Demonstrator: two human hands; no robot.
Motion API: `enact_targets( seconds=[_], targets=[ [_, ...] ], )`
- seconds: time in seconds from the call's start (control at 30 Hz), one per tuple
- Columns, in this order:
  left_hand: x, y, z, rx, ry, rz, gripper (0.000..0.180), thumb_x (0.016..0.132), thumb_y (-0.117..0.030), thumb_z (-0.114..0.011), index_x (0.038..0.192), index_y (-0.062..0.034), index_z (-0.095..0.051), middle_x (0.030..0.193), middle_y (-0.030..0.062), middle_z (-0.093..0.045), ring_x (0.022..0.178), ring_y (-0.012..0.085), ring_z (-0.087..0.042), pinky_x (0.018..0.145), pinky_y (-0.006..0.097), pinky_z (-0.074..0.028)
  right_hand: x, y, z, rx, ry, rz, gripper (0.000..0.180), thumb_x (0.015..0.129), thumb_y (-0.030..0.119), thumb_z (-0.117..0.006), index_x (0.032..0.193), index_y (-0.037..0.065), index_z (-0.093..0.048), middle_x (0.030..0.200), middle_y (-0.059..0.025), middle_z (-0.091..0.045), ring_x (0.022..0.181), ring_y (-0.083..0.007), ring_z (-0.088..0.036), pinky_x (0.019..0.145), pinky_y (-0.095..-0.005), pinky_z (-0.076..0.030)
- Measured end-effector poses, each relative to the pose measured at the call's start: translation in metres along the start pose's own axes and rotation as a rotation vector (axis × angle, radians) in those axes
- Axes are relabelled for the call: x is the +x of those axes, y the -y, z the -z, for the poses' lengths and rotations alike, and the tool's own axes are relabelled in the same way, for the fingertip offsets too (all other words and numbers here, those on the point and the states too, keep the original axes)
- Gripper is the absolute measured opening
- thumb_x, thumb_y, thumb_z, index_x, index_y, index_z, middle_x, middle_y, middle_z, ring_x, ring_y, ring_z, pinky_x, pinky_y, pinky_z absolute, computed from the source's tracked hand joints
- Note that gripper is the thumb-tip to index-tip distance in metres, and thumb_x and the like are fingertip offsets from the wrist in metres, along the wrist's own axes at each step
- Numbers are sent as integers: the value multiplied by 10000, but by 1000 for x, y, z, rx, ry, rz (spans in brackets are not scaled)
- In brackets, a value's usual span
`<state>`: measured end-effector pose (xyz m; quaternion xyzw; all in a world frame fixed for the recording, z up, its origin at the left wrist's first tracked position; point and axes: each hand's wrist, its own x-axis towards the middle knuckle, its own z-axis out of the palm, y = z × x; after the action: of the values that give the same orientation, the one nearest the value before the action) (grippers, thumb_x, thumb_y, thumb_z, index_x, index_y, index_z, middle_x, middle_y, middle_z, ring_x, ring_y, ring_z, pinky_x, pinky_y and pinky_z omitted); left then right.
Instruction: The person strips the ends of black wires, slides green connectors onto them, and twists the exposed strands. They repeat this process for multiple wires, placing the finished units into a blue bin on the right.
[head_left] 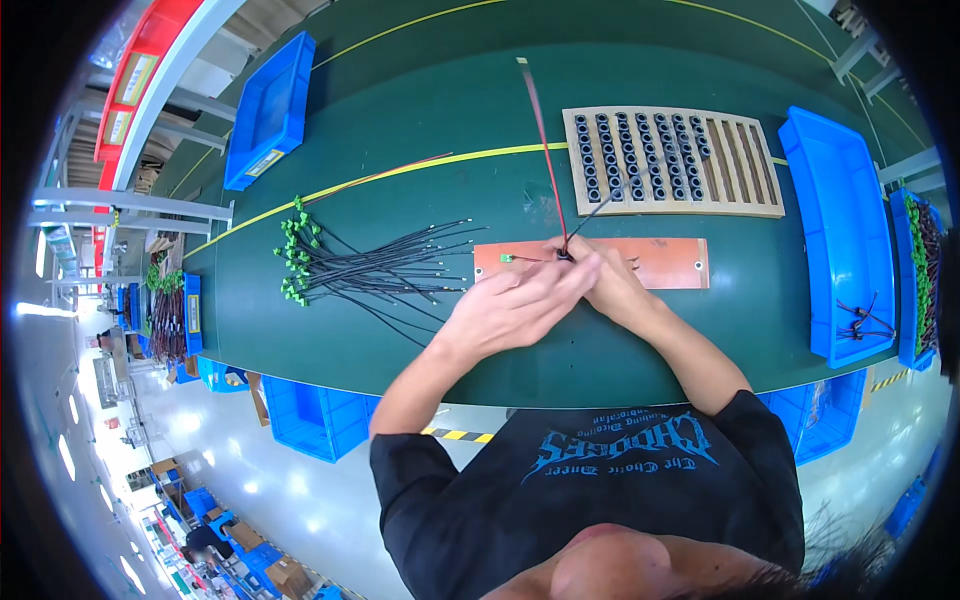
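Note:
Close together over an orange-red board (685,262), my left hand (525,300) and my right hand (607,283) are both closed around a small black ring core (564,255). A red wire (548,150) rises from it toward the far side, its pale tip slightly blurred. A dark wire (598,210) slants up and right from the same spot. Left of my fingers, a green connector (507,258) with a thin lead lies on the board. My fingers partly cover the core, so how the wires pass through it is hard to see.
To the left lies a bundle of black cables (375,268) with green connectors. A slotted wooden tray (735,205) with rows of black cores stands behind my hands. Blue bins stand at far left (270,110) and right (835,230), the right one holding a few cables.

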<state>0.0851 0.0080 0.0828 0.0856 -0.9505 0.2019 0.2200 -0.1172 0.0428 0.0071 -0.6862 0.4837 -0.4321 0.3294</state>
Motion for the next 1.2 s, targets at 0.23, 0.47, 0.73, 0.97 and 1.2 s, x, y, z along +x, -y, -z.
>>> enact_targets(
  seconds=[0.23,0.47,0.73,0.97,1.2],
  targets=[
    [18,45,-6,70,245,23,352,743,-116,-668,1060,35,-692,1024,91,-625,904,199,-603,770,312,-500,1,5,-5,-51,-83,2,213,950,138,-743,1062,-10,-640,837,-160,-711,679,-288,-730,600,-401,-563],
    [-21,76,-3,236,312,431,310,720,-63,-685,1012,44,-697,1060,153,-675,905,254,-640,765,334,-565,-1,-6,-13,41,-105,-91,210,962,136,-736,1097,-5,-659,852,-151,-738,703,-238,-761,604,-350,-582],
    [-10,66,-28,-254,-471,865,259,870,89,-678,1110,17,-740,1101,180,-732,942,276,-707,843,354,-595,-5,-8,-13,152,-102,-116,196,962,105,-728,1102,-20,-670,918,-152,-750,762,-217,-770,648,-327,-608],
    [34,-16,-81,-1543,-822,1162,185,978,-16,-707,1159,15,-731,1135,174,-759,980,194,-704,868,313,-580,-9,-8,-9,17,-122,63,193,910,67,-757,1075,4,-678,981,-157,-750,864,-315,-761,708,-394,-605],
    [27,-25,-102,-1533,-688,1223,128,935,25,-728,1053,23,-779,1086,157,-757,1019,201,-698,919,320,-565,-11,-5,-5,-40,-114,56,221,899,47,-754,1097,18,-660,1005,-178,-740,901,-384,-736,756,-443,-593]
  ],
)
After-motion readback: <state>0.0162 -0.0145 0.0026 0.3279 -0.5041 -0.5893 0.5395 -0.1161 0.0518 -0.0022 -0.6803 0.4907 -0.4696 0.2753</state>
